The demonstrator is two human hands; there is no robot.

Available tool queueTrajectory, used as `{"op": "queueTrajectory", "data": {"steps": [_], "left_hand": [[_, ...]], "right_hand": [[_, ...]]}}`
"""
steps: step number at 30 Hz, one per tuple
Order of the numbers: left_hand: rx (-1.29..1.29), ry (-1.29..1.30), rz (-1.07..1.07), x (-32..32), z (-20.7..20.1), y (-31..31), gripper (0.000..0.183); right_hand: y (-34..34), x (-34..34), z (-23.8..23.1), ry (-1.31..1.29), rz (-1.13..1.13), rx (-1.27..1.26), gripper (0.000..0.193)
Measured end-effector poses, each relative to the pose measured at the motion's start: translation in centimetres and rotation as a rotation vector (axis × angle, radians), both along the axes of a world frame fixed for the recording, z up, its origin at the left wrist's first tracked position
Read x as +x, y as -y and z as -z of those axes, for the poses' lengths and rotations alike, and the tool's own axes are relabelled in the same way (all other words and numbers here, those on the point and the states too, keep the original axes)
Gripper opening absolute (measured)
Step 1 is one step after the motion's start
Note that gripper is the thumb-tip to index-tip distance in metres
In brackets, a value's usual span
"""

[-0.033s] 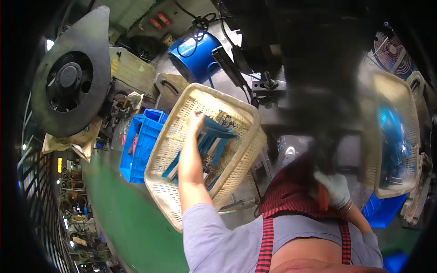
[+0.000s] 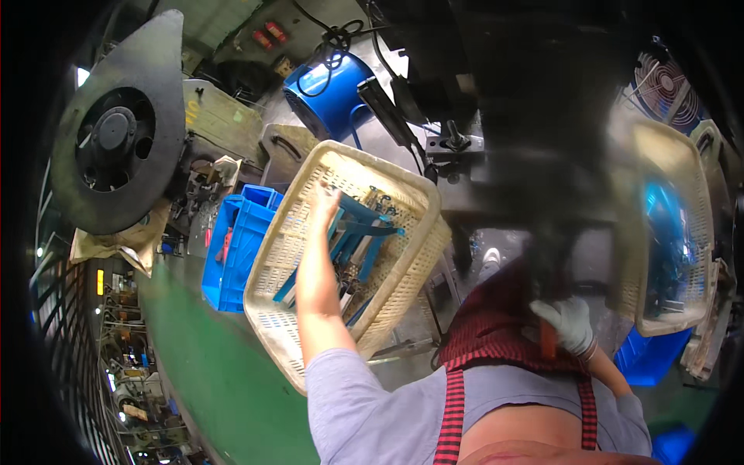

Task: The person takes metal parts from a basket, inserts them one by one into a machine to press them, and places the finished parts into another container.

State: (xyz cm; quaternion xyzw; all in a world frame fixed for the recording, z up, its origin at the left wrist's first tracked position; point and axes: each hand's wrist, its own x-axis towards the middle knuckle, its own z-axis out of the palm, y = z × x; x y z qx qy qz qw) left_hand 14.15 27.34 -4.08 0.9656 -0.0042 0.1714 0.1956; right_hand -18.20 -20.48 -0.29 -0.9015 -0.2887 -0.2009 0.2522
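My bare left hand (image 2: 326, 203) reaches into a cream plastic basket (image 2: 267, 267). Its fingers are closed at the upper end of a long blue strip-like piece (image 2: 363, 215). More blue pieces and some narrow silver ones lie beneath it in a loose pile; their exact kind is unclear. On the other side, my right hand (image 2: 572, 324) wears a pale glove and is held in front of the dark red striped apron. It grips a red-orange handle-like thing (image 2: 548, 341), whose upper part is lost against the dark machine.
A dark machine (image 2: 554, 116) stands directly ahead. Right of it is a second cream basket (image 2: 643, 302) with blue pieces. Blue bins (image 2: 246, 256) stand left of the near basket, a blue motor (image 2: 329, 85) lies behind it, and a big grey flywheel (image 2: 66, 155) rises far left.
My left hand has shifted slightly left and away from me at the blue piece. My right hand stays almost in place, with a slight change in its fingers.
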Motion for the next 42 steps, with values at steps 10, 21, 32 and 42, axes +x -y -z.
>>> {"op": "queueTrajectory", "data": {"steps": [10, 21, 32, 42], "left_hand": [[-0.932, 0.029, 0.202, -10.4, -19.4, 7.4, 0.042], [-1.643, -0.551, 0.199, -9.1, -1.9, 30.2, 0.035], [-2.22, -0.813, 0.389, -2.2, 4.7, 36.0, 0.047], [-1.291, -0.389, 0.551, -18.0, -7.2, 20.7, 0.044]], "right_hand": [[0.1, 1.6, -1.1, 0.07, 0.031, 0.056, 0.042], [1.3, 0.9, -1.2, 0.02, 0.009, 0.144, 0.031], [0.9, 1.3, -1.9, -0.001, -0.051, 0.056, 0.035], [-1.7, 11.7, -0.2, -0.561, 0.607, 0.284, 0.039]]}}
